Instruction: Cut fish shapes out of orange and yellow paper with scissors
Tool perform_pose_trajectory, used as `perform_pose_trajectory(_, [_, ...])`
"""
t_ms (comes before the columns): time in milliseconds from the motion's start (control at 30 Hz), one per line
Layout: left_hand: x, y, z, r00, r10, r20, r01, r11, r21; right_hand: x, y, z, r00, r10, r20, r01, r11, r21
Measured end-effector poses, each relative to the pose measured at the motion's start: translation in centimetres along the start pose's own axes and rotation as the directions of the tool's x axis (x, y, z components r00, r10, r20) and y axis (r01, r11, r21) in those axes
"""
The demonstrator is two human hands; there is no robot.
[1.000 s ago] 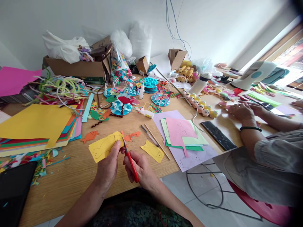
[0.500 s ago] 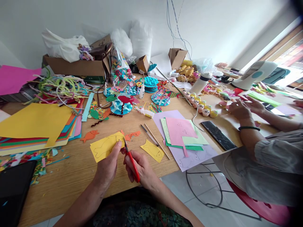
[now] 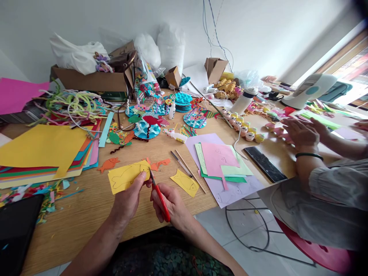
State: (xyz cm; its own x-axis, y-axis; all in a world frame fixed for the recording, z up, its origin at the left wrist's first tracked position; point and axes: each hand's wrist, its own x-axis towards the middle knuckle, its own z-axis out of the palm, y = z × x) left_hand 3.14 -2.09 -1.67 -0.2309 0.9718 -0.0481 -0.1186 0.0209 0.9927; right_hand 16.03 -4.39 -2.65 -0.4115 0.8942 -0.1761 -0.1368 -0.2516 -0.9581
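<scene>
My left hand (image 3: 130, 199) pinches a yellow paper piece (image 3: 122, 178) with fish outlines drawn on it, thumb on top. Red-handled scissors (image 3: 161, 202) are gripped in my right hand (image 3: 171, 207), their blades at the paper's right edge near the fish's head. An orange paper fish (image 3: 109, 164) lies beyond the yellow piece, and orange scraps (image 3: 161, 164) lie behind the blades. To the right rests another yellow piece (image 3: 184, 183) with a drawn fish, beside a pencil (image 3: 181, 164) and a thin stick (image 3: 191, 171).
Coloured paper sheets (image 3: 43, 147) and a dark tablet (image 3: 20, 230) are on the left. Pink, green and lilac papers (image 3: 218, 161) and a black phone (image 3: 265, 164) lie right. Another person's hands (image 3: 304, 134) are at the far right. Glue (image 3: 178, 137) and paper crafts stand behind.
My left hand and the yellow paper have shifted slightly left. The scissors have hardly moved. The other person's hands have moved a little to the right and look flatter.
</scene>
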Motion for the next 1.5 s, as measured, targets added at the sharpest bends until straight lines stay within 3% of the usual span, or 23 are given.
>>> perform_pose_trajectory(233, [-0.2, 0.3, 0.2, 1.000, -0.009, -0.020, 0.008, 1.000, -0.022, 0.0, 0.1, 0.0, 1.000, -0.001, 0.014, 0.001, 1.000, -0.024])
perform_pose_trajectory(467, [-0.2, 0.1, -0.1, 0.999, -0.016, 0.040, 0.016, 1.000, -0.022, 0.0, -0.1, 0.0, 1.000, 0.008, 0.010, -0.008, 0.999, -0.039])
perform_pose_trajectory(967, [-0.1, 1.8, 0.1, 0.990, -0.081, 0.112, 0.097, 0.985, -0.143, -0.2, 0.2, -0.6, 0.999, 0.006, 0.041, 0.000, 0.988, -0.153])
perform_pose_trajectory(1500, [-0.3, 1.0, 0.1, 0.992, -0.061, 0.108, 0.070, 0.994, -0.089, -0.4, 0.2, -0.3, 0.998, 0.037, 0.046, -0.034, 0.997, -0.064])
